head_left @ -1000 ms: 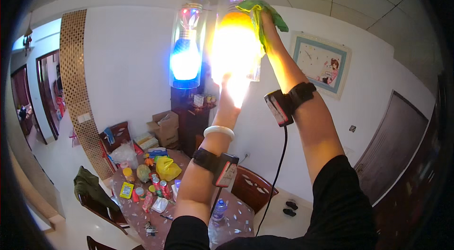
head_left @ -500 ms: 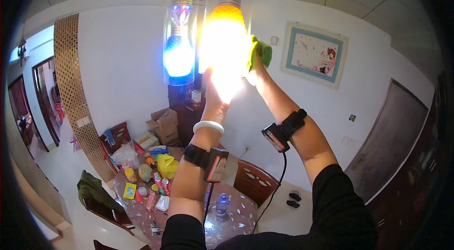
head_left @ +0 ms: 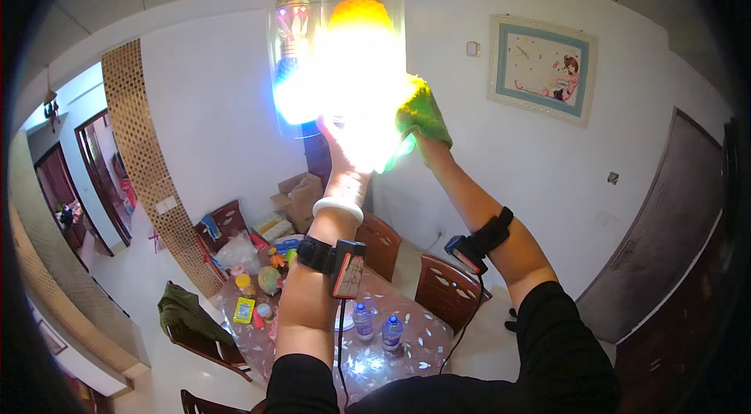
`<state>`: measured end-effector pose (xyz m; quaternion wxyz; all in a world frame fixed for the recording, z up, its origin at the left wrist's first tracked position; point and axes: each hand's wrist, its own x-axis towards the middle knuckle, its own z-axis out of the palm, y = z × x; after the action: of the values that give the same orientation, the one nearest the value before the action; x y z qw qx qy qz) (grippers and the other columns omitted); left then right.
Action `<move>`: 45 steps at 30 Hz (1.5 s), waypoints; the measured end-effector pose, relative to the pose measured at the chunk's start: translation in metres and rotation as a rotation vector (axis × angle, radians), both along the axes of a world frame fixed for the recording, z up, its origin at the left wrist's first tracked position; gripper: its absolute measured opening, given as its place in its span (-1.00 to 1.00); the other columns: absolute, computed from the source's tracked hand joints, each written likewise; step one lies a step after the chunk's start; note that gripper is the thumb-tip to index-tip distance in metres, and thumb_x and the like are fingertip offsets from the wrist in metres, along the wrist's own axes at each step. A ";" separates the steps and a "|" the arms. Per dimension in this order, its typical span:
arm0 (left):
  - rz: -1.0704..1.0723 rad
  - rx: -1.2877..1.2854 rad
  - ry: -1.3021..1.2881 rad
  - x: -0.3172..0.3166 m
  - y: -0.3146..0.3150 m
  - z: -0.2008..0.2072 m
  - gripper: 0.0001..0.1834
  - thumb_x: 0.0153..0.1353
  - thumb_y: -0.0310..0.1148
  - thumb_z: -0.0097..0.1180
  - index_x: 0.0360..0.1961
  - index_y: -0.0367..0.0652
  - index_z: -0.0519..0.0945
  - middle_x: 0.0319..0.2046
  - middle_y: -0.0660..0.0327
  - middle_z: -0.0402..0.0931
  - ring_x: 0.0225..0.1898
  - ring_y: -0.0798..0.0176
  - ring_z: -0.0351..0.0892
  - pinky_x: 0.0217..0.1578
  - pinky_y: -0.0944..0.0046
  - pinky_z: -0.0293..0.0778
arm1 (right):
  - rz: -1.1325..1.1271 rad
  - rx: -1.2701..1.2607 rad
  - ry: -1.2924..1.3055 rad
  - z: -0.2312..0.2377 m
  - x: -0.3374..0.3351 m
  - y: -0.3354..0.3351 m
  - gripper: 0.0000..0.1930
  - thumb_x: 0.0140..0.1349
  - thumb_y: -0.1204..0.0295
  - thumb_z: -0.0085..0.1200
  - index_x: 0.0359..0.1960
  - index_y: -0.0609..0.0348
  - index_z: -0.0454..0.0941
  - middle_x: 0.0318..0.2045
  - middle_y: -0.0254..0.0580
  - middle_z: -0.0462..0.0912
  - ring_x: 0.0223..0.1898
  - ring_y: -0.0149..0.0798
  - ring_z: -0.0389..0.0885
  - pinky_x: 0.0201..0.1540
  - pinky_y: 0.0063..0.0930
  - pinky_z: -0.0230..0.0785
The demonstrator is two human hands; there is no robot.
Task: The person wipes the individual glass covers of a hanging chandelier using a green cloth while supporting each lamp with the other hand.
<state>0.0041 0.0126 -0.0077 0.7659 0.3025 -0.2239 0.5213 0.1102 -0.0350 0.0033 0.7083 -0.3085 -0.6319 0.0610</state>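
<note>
A lit pendant lamp [head_left: 361,19] with an orange-yellow bulb hangs in a clear glass cylinder in front of me, its lower part washed out by glare. My left hand [head_left: 348,154] grips this lamp from below, thumb along the left of its lower end; the glare hides the other fingers. On the right side of the glass, my right hand [head_left: 432,149] is closed on a green cloth [head_left: 425,110] that lies against the lamp and covers most of the fingers. Close by on the left hangs a second pendant lamp [head_left: 293,93], glowing blue.
Below stands a dining table [head_left: 407,367] with bottles [head_left: 392,333], a yellow packet [head_left: 243,311] and other goods. Wooden chairs [head_left: 446,297] surround it. Cardboard boxes [head_left: 301,199] sit behind it. A framed clock picture [head_left: 544,70] hangs on the right wall. Cables run from both forearm straps.
My right hand and the green cloth have moved lower on the glass, with more cloth spread out. The view has shifted, and the orange lamp now overlaps the blue one more.
</note>
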 end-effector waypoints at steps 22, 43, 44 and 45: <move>-0.141 0.076 0.160 -0.005 -0.019 0.014 -0.20 -0.20 0.14 -0.09 -0.01 -0.22 0.10 -0.03 0.00 0.06 -0.03 -0.08 0.04 -0.05 -0.03 0.07 | -0.570 0.511 -0.533 0.129 0.029 0.079 -0.78 -0.05 0.32 -0.13 -0.42 0.20 0.37 -0.49 -0.16 0.43 -0.44 -0.21 0.42 -0.38 -0.40 0.32; 0.454 0.167 0.166 -0.042 0.002 0.002 -0.15 -0.14 0.31 -0.38 0.07 -0.10 -0.01 0.09 0.12 -0.11 0.11 0.03 -0.15 0.05 -0.03 -0.18 | 0.686 -0.027 0.593 0.053 -0.028 0.028 -0.74 0.09 0.22 -0.22 -0.31 0.09 0.36 -0.49 -0.40 0.38 -0.50 -0.51 0.31 -0.46 -0.64 0.21; 0.416 0.180 0.109 -0.036 -0.011 0.006 -0.13 -0.16 0.32 -0.37 0.08 -0.09 -0.04 0.09 0.13 -0.13 0.11 0.04 -0.16 0.05 -0.04 -0.18 | 0.688 -0.029 0.594 0.047 -0.029 0.046 -0.74 0.09 0.22 -0.22 -0.31 0.09 0.36 -0.49 -0.40 0.38 -0.50 -0.51 0.31 -0.46 -0.64 0.21; 0.548 0.283 0.183 -0.028 -0.026 0.010 -0.08 -0.19 0.31 -0.29 0.08 -0.12 -0.08 0.09 0.11 -0.12 0.11 0.08 -0.15 0.05 0.00 -0.14 | 0.552 0.064 0.510 0.043 -0.030 0.063 -0.77 0.08 0.24 -0.21 -0.33 0.11 0.36 -0.50 -0.37 0.38 -0.50 -0.48 0.31 -0.44 -0.62 0.21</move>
<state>-0.0239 -0.0136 0.0022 0.5643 0.5006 -0.1347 0.6426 0.0801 0.0281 0.0463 0.8090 -0.0795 -0.4964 0.3047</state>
